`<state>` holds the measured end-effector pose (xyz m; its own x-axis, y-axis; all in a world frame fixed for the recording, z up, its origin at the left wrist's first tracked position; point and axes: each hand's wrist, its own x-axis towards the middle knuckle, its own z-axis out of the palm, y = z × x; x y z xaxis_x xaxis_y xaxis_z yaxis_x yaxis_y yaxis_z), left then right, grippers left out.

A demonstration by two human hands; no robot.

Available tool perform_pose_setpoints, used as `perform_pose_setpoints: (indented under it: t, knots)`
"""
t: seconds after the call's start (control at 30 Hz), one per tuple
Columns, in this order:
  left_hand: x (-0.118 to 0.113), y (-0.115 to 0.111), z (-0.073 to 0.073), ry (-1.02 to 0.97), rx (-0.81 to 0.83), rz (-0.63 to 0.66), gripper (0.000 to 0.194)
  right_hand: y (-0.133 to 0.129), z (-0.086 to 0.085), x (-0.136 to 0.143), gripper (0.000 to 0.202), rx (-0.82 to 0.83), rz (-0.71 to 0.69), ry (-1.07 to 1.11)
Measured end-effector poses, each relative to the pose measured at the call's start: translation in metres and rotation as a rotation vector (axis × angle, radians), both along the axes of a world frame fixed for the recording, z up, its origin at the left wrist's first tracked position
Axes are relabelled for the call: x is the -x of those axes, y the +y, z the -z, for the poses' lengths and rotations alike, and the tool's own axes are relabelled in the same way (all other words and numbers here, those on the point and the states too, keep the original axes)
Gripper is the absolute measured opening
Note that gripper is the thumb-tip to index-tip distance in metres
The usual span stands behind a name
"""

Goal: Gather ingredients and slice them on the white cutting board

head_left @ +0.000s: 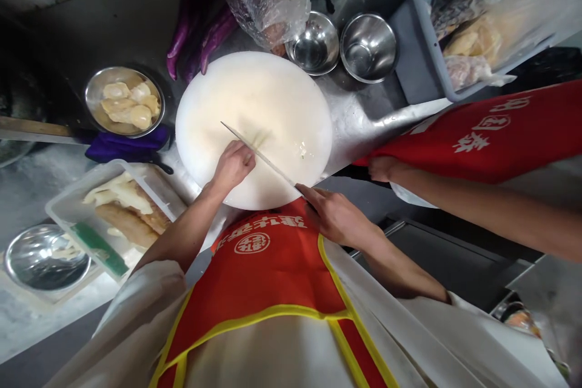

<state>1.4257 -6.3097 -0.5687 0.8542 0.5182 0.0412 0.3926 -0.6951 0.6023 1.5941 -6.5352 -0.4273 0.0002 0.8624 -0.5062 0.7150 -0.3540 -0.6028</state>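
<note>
1. The right hand (339,216), lower centre, grips a knife (257,153) laid flat across the round cutting board (273,91) at centre;
2. The left hand (233,165) rests curled on the board beside the blade, holding nothing visible.

Knife (254,148) on board (273,91) — bowls (368,47) behind

A steel worktop (364,115) carries a round white cutting board (273,103) at its middle. Behind the board stand two empty steel bowls (341,46), a crumpled plastic bag (266,3) and purple aubergines (200,36). To the left sit a bowl of pale pieces (123,101), a plastic tray (113,212) and a folded purple cloth (125,147); a grey crate (422,42) stands on the right
</note>
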Motion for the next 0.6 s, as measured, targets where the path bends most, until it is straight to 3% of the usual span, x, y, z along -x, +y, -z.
perform_pose_setpoints:
  t: [0.13, 0.4, 0.6]
  knots:
    - [0.000, -0.001, 0.002, -0.023, -0.014, -0.014, 0.017, 0.002, -0.002, -0.005, 0.045, 0.020, -0.018, 0.004]
    - [-0.002, 0.000, 0.004, 0.039, -0.002, -0.016, 0.011, 0.010, 0.021, -0.001, 0.047, -0.001, -0.020, 0.006]
    - [-0.008, -0.003, 0.003, 0.023, 0.032, -0.056, 0.012, 0.004, 0.006, -0.012, 0.047, 0.014, -0.018, 0.070]
